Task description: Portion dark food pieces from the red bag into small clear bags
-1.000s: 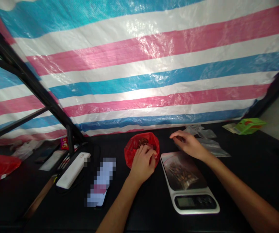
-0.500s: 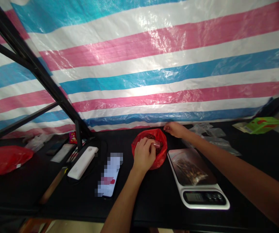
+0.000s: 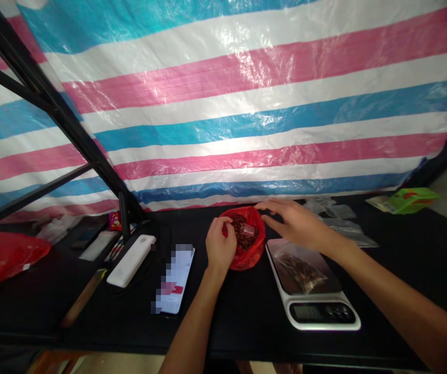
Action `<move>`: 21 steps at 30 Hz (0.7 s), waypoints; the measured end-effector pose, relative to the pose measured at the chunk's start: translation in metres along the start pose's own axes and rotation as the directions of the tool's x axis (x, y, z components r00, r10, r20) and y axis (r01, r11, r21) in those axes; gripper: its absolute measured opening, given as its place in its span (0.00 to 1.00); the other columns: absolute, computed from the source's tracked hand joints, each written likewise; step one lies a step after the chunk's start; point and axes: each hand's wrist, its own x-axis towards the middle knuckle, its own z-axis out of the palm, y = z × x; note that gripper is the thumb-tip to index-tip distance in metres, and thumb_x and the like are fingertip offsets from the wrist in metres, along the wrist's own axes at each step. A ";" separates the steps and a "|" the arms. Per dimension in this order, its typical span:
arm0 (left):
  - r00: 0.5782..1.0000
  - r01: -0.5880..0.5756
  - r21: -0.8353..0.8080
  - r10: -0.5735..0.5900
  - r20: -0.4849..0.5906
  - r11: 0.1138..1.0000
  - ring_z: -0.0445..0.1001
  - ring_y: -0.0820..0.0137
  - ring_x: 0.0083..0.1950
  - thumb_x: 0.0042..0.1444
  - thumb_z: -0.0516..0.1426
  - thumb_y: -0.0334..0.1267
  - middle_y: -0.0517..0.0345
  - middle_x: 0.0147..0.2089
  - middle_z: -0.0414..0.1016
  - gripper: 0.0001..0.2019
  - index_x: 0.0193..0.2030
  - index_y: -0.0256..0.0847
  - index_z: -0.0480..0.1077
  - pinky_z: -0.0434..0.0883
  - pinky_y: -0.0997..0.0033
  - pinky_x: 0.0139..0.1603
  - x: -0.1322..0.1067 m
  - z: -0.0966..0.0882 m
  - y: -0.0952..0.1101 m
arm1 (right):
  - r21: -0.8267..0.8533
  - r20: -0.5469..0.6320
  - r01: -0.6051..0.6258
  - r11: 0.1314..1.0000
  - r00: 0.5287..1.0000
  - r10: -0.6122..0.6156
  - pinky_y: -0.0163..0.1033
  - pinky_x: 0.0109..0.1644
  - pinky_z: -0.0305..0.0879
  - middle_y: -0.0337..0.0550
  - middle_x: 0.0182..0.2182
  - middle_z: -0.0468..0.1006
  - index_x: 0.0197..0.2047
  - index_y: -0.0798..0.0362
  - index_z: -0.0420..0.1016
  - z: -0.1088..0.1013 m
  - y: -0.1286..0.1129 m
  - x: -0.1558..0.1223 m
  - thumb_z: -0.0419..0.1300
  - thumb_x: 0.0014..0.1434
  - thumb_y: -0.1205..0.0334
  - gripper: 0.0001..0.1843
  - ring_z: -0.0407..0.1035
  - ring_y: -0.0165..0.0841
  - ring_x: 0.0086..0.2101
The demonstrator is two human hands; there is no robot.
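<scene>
A red plastic bag (image 3: 252, 257) stands with its mouth open, holding small dark brown pieces (image 3: 242, 241). A small clear cup-like piece (image 3: 248, 229) rests on top of them. At the bag's left rim, my left hand (image 3: 221, 245) has its fingers curled over the plastic. My right hand (image 3: 291, 221) is at the right rim, thumb and fingers apart; whether it touches the plastic is hard to see. Below it, a clear bag of brown pieces (image 3: 303, 270) lies on a white digital scale (image 3: 291, 311), whose reading I cannot make out.
Left of the bag lie a lit phone (image 3: 178, 283) and a white power strip (image 3: 132, 261) with cables. Another red bag (image 3: 9, 257) sits far left, beyond a black metal frame (image 3: 86, 145). Clear plastic bags (image 3: 350, 231) and a green packet (image 3: 414, 200) lie at the back right.
My left hand has moved off the clear piece to the bag's left rim, uncovering the contents. My right hand has shifted slightly and its fingers have spread at the right rim.
</scene>
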 end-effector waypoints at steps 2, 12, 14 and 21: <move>0.999 0.036 -0.003 -0.036 -0.017 0.999 0.78 0.66 0.45 0.66 0.53 0.29 0.58 0.41 0.77 0.10 0.41 0.44 0.74 0.72 0.66 0.51 0.001 -0.001 -0.002 | -0.162 -0.096 -0.207 0.965 0.976 0.193 0.58 0.59 0.69 0.52 0.56 0.82 0.62 0.45 0.75 -0.001 -0.001 -0.041 0.56 0.71 0.48 0.21 0.77 0.53 0.53; 0.996 0.059 -0.027 -0.057 0.069 0.998 0.79 0.65 0.47 0.65 0.54 0.26 0.56 0.43 0.79 0.10 0.41 0.43 0.75 0.73 0.63 0.55 -0.001 0.003 -0.003 | -0.206 0.078 -0.391 0.897 0.907 0.413 0.55 0.45 0.70 0.54 0.45 0.84 0.58 0.45 0.76 0.030 -0.003 -0.109 0.65 0.61 0.48 0.23 0.79 0.56 0.42; 0.996 0.054 -0.048 -0.050 0.080 0.997 0.79 0.65 0.48 0.64 0.54 0.26 0.57 0.43 0.80 0.10 0.41 0.43 0.75 0.73 0.63 0.55 0.000 0.003 -0.004 | -0.129 0.114 -0.411 0.902 0.898 0.426 0.52 0.43 0.70 0.53 0.46 0.83 0.59 0.46 0.76 0.031 0.003 -0.100 0.64 0.61 0.52 0.23 0.79 0.53 0.40; 0.998 0.046 -0.075 -0.042 0.050 0.996 0.78 0.67 0.46 0.65 0.53 0.25 0.57 0.41 0.78 0.11 0.41 0.43 0.74 0.73 0.66 0.52 0.004 -0.001 -0.006 | 0.020 0.162 -0.231 0.973 0.961 0.225 0.48 0.53 0.69 0.53 0.54 0.79 0.62 0.49 0.74 0.037 -0.009 -0.043 0.57 0.64 0.62 0.22 0.77 0.47 0.48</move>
